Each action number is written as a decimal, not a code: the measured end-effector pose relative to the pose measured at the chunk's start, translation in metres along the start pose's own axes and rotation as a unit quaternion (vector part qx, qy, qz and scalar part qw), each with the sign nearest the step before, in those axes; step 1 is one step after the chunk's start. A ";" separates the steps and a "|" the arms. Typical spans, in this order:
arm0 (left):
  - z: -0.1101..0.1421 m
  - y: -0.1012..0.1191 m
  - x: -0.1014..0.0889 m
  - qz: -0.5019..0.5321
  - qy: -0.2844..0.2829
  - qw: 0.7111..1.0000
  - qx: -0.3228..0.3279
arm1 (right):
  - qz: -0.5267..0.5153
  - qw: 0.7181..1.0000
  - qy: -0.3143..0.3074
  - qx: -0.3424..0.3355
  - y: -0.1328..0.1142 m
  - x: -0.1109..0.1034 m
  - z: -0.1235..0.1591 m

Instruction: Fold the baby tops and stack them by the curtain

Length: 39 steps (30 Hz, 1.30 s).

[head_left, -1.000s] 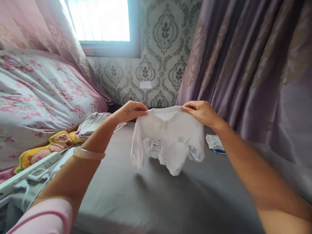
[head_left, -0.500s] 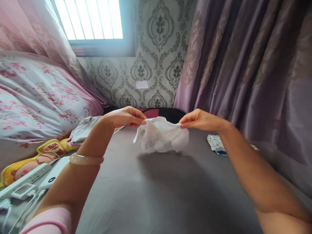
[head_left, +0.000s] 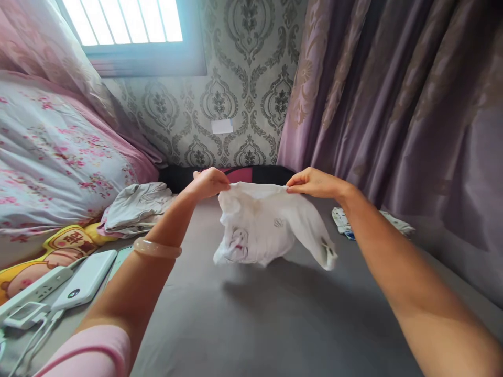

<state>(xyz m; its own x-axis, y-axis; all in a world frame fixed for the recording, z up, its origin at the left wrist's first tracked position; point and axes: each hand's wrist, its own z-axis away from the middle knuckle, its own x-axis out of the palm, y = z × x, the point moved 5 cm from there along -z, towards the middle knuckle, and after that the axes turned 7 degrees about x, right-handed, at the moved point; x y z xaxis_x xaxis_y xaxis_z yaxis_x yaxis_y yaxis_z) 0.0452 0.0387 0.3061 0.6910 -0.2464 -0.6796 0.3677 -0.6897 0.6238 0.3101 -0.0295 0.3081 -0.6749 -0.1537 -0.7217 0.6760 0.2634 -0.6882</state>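
Note:
A small white long-sleeved shirt [head_left: 259, 225] with faint printed drawings hangs in the air between my hands. My left hand [head_left: 210, 182] pinches one end of its top edge, and my right hand [head_left: 314, 183] pinches the other end. The edge between them is stretched nearly straight. One sleeve dangles toward the right, its cuff lowest; the left side is bunched. Beneath it the grey bed sheet [head_left: 251, 319] carries the shirt's shadow.
Left of my arm lie a pile of pale folded clothes [head_left: 135, 209], a yellow cartoon cushion [head_left: 70, 243], a white power bank [head_left: 84, 280] and a power strip [head_left: 37, 293] with cables. Folded patterned cloth [head_left: 396, 224] lies behind my right forearm, near the purple curtain [head_left: 377, 104].
The shirt has swung out and opened, showing its front print and a sleeve on the right. Both hands keep their pinch. The view has shifted slightly.

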 end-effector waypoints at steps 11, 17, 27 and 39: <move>-0.001 -0.016 0.015 0.221 -0.043 0.974 -0.026 | -0.081 0.996 -0.036 -0.002 0.020 0.005 -0.007; -0.003 -0.027 0.019 0.211 -0.009 0.976 -0.050 | -0.089 0.996 -0.024 0.004 0.027 0.009 -0.018; -0.002 -0.043 0.022 0.336 0.054 0.939 -0.058 | -0.125 0.991 0.038 0.021 0.040 0.003 -0.022; -0.014 -0.060 0.021 0.226 0.108 0.963 -0.102 | -0.146 0.983 0.111 0.018 0.041 0.000 -0.027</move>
<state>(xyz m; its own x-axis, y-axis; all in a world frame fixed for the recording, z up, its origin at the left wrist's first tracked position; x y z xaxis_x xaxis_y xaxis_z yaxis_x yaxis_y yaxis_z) 0.0463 0.0841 0.2599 0.9144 -0.3267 -0.2389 0.0984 -0.3930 0.9143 0.3295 0.0069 0.2821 -0.8874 -0.0047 -0.4610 0.4504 0.2046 -0.8691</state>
